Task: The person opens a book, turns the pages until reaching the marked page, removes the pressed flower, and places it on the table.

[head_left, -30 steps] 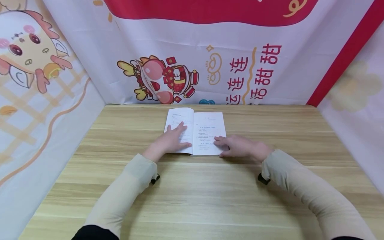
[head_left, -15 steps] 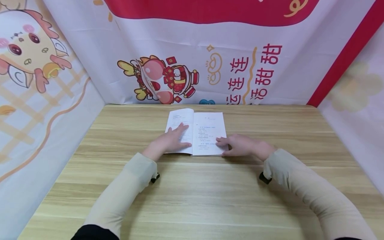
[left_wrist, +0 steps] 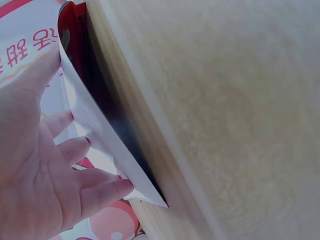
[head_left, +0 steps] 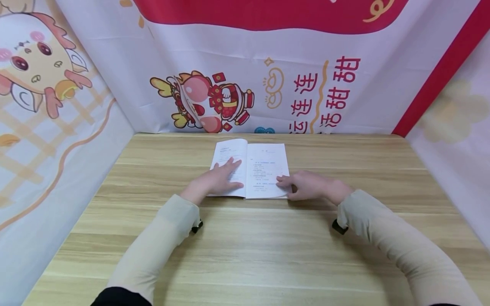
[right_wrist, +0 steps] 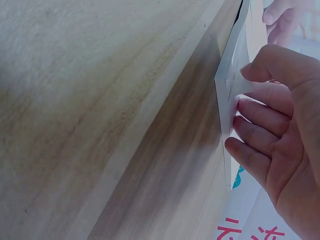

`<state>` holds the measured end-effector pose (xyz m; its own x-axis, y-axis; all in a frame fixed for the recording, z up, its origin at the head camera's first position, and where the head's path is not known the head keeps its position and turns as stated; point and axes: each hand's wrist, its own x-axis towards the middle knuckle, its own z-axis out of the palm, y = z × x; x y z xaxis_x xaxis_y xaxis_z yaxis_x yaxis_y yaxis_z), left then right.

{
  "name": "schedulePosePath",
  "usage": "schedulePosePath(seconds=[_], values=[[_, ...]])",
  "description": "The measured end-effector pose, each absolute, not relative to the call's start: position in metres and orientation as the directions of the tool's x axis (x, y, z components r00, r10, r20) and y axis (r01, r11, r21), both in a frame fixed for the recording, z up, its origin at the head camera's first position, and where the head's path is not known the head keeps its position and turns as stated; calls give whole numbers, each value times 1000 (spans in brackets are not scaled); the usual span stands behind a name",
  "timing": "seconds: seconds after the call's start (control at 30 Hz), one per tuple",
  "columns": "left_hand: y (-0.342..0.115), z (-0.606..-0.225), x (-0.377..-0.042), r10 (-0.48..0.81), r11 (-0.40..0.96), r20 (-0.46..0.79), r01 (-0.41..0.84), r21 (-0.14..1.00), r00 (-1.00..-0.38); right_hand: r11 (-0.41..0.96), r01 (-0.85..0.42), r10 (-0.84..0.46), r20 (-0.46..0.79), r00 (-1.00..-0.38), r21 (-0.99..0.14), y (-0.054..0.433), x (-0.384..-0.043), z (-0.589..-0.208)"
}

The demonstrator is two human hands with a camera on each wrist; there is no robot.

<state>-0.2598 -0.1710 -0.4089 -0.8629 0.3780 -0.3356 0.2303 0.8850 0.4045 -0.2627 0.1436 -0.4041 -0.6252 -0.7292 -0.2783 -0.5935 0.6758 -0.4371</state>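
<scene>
An open book (head_left: 265, 155) lies near the back of the wooden table, printed pages facing up. My left hand (head_left: 218, 179) rests with spread fingers on the left page. In the left wrist view, that side of the book (left_wrist: 95, 112) tilts up slightly from the table, its dark cover underside showing. At the lower right corner, my right hand (head_left: 309, 185) pinches a page edge between thumb and fingers, and the page corner bends a little. The right wrist view shows the curled thumb and fingers (right_wrist: 255, 112) against the page edge; the exact grip is partly hidden.
The wooden table (head_left: 260, 250) stretches in front of the book. A printed fabric backdrop (head_left: 245, 55) hangs right behind the table's back edge, with more printed cloth along the left and right sides. A dark band (head_left: 339, 227) sits under the right cuff.
My right hand has slid slightly to the right, toward the outer edge of the right page, and the page's lower corner now curves a little. My left hand has stayed almost still.
</scene>
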Motion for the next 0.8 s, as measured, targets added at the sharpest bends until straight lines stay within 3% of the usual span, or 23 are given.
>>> schedulePosePath(seconds=[0.37, 0.8], values=[[-171, -409, -260, 381, 880, -334, 227, 417, -862, 686, -574, -713, -259, -651, -447, 144, -263, -405], [-169, -411, -259, 378, 885, -333, 232, 404, -864, 611, -691, -746, 11, -666, -385, 140, -264, -411]])
